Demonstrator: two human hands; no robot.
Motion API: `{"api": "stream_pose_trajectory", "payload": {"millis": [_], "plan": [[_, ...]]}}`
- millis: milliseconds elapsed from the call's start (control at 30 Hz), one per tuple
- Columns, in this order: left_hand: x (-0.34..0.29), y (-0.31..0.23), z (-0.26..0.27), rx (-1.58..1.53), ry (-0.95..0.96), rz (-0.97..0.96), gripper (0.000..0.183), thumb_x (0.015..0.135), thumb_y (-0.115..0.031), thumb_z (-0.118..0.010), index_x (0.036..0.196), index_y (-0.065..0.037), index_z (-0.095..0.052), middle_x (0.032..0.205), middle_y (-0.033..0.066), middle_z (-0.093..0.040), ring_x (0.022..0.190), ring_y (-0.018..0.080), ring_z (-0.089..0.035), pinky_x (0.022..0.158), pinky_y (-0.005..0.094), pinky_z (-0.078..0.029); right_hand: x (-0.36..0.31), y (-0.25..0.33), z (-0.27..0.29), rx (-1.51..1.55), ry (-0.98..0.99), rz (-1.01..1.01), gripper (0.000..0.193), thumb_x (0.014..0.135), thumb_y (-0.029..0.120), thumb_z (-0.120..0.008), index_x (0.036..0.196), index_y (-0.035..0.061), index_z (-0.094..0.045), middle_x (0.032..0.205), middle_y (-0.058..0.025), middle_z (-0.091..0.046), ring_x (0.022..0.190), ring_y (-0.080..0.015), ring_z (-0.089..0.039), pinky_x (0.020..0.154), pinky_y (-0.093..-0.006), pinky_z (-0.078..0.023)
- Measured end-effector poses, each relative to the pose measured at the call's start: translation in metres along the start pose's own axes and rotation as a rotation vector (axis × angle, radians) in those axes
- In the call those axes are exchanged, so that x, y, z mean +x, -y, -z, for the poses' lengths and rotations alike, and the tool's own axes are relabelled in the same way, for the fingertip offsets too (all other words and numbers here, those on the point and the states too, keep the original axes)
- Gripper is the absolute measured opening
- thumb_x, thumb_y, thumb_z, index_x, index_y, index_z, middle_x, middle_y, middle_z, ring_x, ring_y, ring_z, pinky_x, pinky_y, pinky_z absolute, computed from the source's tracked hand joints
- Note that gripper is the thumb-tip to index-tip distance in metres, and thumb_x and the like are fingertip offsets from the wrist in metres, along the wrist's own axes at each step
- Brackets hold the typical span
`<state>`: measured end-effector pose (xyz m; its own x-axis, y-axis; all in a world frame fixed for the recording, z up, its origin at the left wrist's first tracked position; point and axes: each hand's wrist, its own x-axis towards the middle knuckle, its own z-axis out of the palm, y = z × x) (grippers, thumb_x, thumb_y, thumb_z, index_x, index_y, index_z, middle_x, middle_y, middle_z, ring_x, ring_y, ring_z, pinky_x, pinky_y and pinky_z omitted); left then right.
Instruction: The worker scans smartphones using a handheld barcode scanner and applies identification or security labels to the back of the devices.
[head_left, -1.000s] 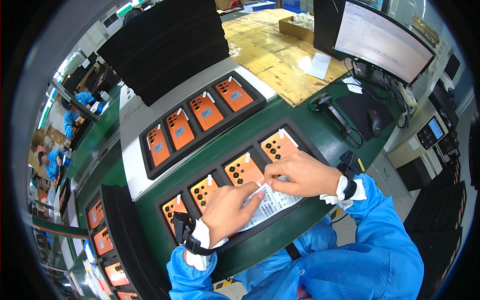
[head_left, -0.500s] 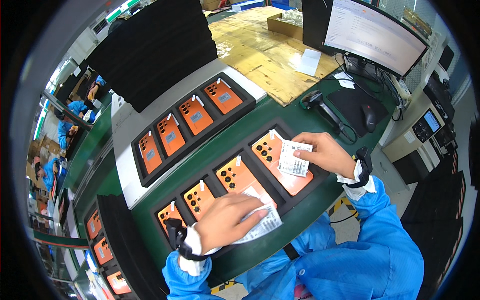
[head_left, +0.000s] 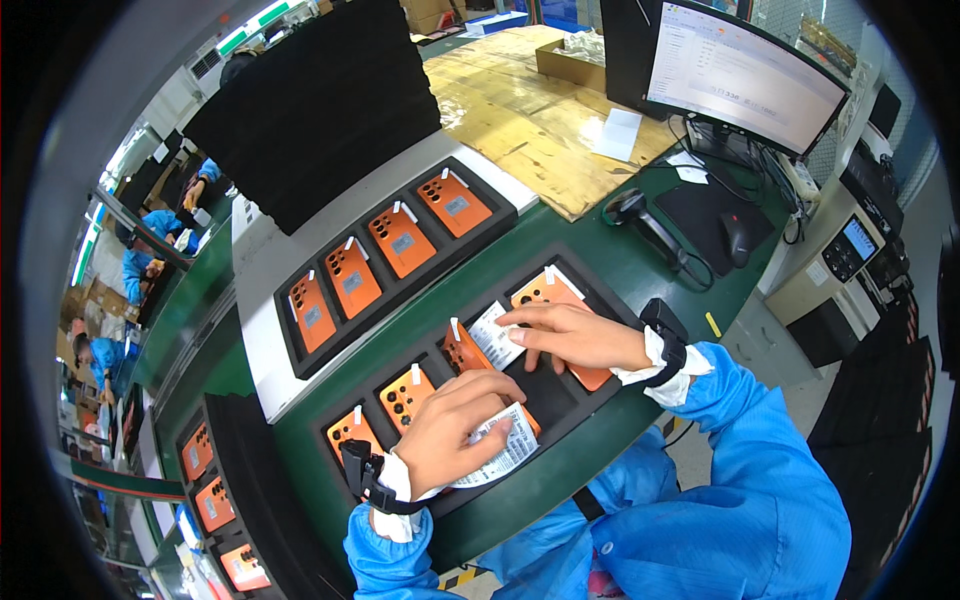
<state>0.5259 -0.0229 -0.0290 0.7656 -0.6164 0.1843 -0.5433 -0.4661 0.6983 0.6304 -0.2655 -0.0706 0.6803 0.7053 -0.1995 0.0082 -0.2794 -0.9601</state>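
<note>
At lower centre, the left hand (head_left: 450, 428), fingers curled, holds a printed sheet (head_left: 517, 448) beside a tilted orange phone (head_left: 462, 352); the right hand (head_left: 585, 338), fingers half spread, meets a white label (head_left: 492, 338), grip unclear. Label handling seems underway, calling for a steadied phone.

Bright light glares off the yellow tabletop (head_left: 530, 130); fisheye edges bend into black.
</note>
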Motion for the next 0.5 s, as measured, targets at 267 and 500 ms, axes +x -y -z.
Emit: {"api": "stream_pose_trajectory", "payload": {"millis": [267,500], "plan": [[-0.014,0.007,0.0,-0.019,-0.045,-0.015,0.022,0.097,-0.009,-0.063,0.111,0.005,-0.073,0.12,0.0156,-0.071,0.123,0.0362,-0.065,0.106,0.0459,-0.052,-0.003,0.004,-0.009,-0.823,-0.21,0.427,0.038,0.104,0.026,-0.063,0.135,0.0027,-0.069,0.147,-0.0217,-0.061,0.129,-0.0379,-0.064,0.111,-0.0496,-0.048],[-0.012,0.003,-0.001,-0.035,-0.07,-0.024,0.022,0.097,-0.008,-0.063,0.11,0.007,-0.073,0.123,0.016,-0.071,0.123,0.0367,-0.066,0.106,0.0457,-0.052,0.015,-0.022,-0.045,-1.201,-0.095,0.665,0.047,0.095,0.024,-0.069,0.135,-0.001,-0.067,0.153,-0.0224,-0.054,0.144,-0.0392,-0.049,0.124,-0.0678,-0.025]]}}
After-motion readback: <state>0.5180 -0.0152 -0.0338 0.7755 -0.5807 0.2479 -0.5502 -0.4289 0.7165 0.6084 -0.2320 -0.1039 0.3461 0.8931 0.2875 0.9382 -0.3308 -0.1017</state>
